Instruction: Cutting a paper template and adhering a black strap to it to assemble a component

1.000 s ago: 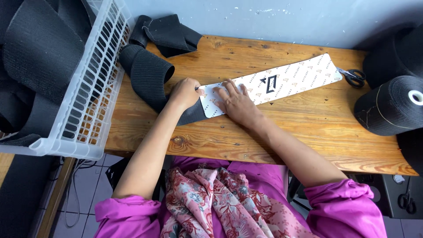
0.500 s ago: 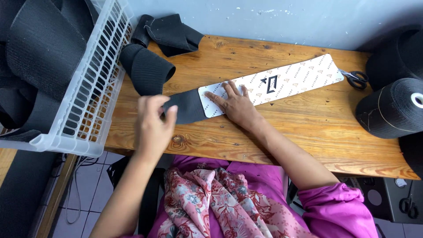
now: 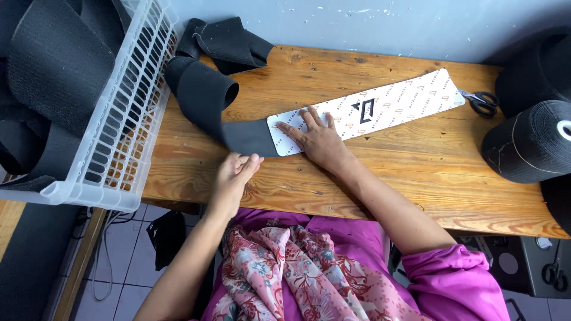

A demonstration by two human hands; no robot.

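On the bench, the white patterned card strip lies flat, slanting from centre toward 2 o'clock, its near end over the end of the black fabric band; the right hand presses it, grip released and fingers spread, while the left hand, loosely curled and grasping nothing, touches the band's lower edge. Judged from this, alignment is under way, cutting not yet: scissors lie untouched beyond the strip's far end. Open wood lies toward 5 o'clock; the white basket crowds 9 o'clock, black rolls crowd 3 o'clock.
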